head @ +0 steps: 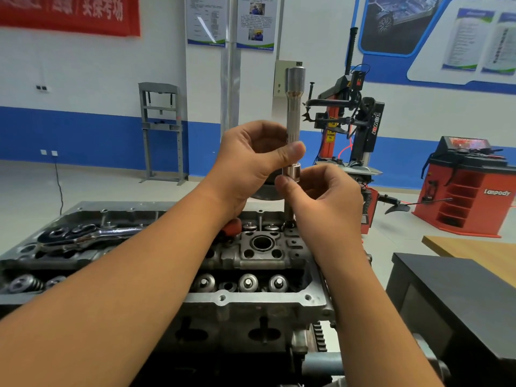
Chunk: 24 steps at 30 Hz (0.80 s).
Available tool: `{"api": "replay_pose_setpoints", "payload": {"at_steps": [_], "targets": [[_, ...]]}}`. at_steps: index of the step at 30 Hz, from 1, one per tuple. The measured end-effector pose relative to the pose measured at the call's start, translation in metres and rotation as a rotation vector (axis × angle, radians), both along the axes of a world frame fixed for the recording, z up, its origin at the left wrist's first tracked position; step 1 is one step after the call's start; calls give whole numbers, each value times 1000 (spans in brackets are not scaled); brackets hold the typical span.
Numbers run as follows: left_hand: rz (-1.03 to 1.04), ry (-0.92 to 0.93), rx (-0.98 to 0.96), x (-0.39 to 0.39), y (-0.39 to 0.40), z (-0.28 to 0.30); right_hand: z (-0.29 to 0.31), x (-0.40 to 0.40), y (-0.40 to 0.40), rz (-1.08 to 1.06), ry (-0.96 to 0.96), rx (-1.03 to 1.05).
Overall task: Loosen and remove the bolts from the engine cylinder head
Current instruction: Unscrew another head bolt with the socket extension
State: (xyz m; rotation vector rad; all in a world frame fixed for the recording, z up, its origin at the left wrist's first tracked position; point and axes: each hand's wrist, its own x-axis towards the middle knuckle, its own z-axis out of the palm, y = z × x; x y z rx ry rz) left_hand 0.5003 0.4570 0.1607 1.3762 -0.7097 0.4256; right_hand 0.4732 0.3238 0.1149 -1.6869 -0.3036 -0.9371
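The engine cylinder head (251, 298) lies in front of me with valve springs and bolt holes showing. A long silver extension bar (294, 107) stands upright over its far right corner. My left hand (251, 163) pinches the bar's shaft between thumb and fingers. Just below, my right hand (321, 191) pinches the silver socket (291, 171) fitted on the bar. Under the socket a dark shank (288, 212) runs down to the head; whether it is a bolt I cannot tell.
A chrome ratchet wrench (83, 236) with a red grip (233, 226) lies across the head's far left side. A black cabinet (446, 303) and a wooden table (474, 250) stand to the right. Behind are a tyre changer (351, 121), a red wheel balancer (469, 191) and a grey press frame (162, 129).
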Motion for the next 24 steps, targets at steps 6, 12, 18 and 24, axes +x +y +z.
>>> {"api": "replay_pose_setpoints", "payload": {"at_steps": [6, 12, 18, 24], "targets": [[-88, 24, 45, 3, 1, -1, 0, 1, 2, 81, -7, 0], [55, -85, 11, 4, -1, -3, 0, -2, -1, 7, -9, 17], [-35, -38, 18, 4, 0, -3, -2, 2, 0, 37, -27, 19], [-10, -72, 61, 3, 1, -3, -2, 3, -1, 61, -17, 41]]}}
